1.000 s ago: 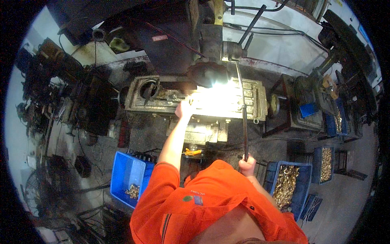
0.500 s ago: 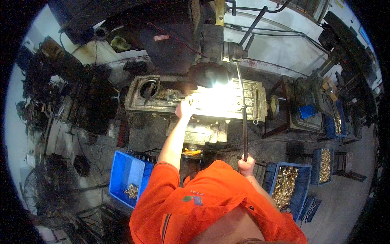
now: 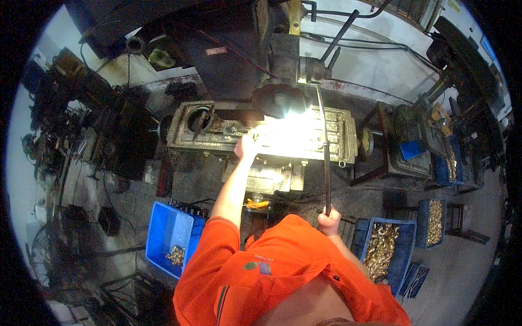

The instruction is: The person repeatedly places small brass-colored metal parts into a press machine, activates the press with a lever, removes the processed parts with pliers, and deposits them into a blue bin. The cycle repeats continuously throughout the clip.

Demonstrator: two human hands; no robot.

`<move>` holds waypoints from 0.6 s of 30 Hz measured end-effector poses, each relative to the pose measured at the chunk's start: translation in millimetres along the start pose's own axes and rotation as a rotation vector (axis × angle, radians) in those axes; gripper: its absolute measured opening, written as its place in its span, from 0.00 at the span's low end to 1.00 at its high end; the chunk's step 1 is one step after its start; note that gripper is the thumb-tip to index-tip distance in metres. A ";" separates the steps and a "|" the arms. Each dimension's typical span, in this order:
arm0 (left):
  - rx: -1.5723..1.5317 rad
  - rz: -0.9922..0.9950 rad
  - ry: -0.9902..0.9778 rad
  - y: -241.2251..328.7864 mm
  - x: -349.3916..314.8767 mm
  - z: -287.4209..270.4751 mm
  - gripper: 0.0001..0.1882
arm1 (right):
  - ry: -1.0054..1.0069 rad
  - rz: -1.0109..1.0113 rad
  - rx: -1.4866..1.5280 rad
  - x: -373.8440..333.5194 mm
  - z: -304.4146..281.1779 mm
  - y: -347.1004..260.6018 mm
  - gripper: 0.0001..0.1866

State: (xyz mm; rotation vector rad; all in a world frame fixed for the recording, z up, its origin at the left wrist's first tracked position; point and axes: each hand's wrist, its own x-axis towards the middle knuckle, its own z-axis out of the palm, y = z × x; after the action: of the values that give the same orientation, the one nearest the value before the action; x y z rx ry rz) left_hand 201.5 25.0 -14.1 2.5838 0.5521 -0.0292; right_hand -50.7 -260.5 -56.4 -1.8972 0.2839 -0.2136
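In the head view, the right hand (image 3: 329, 221) is closed round the lower end of a long lever (image 3: 327, 174), which runs up past the front of the counter (image 3: 187, 142) to the machine (image 3: 278, 60). The left hand (image 3: 247, 146) rests at the counter's front edge, fingers curled at the rim of a white glare (image 3: 291, 133); whether they grip anything, I cannot tell. Work at the machine looks to be under way, with the lever held, but how far this piece has got cannot be told, since the glare hides the spot under the machine's dark round guard (image 3: 277, 100). Brass parts (image 3: 380, 250) nearly fill the right bin (image 3: 408, 247), while only a small heap (image 3: 175, 255) lies in the left bin (image 3: 157, 228); which bin holds finished parts does not show.
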 end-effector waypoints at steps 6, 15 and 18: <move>-0.039 0.014 0.048 -3.1 1.7 3.4 0.26 | -0.031 -0.008 0.072 0.7 -2.3 -19.6 0.08; -0.061 0.063 0.100 -4.9 0.6 5.6 0.26 | -0.026 -0.021 0.038 1.6 -2.2 -24.8 0.08; -0.041 0.019 0.025 -1.0 0.0 0.9 0.24 | -0.024 -0.046 0.030 2.7 -0.7 -7.9 0.08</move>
State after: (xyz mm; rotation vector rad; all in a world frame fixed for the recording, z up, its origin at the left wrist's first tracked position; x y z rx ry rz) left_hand 201.1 25.4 -15.3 2.5522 0.5312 0.0208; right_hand -47.7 -259.4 -48.7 -1.8766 0.2193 -0.2244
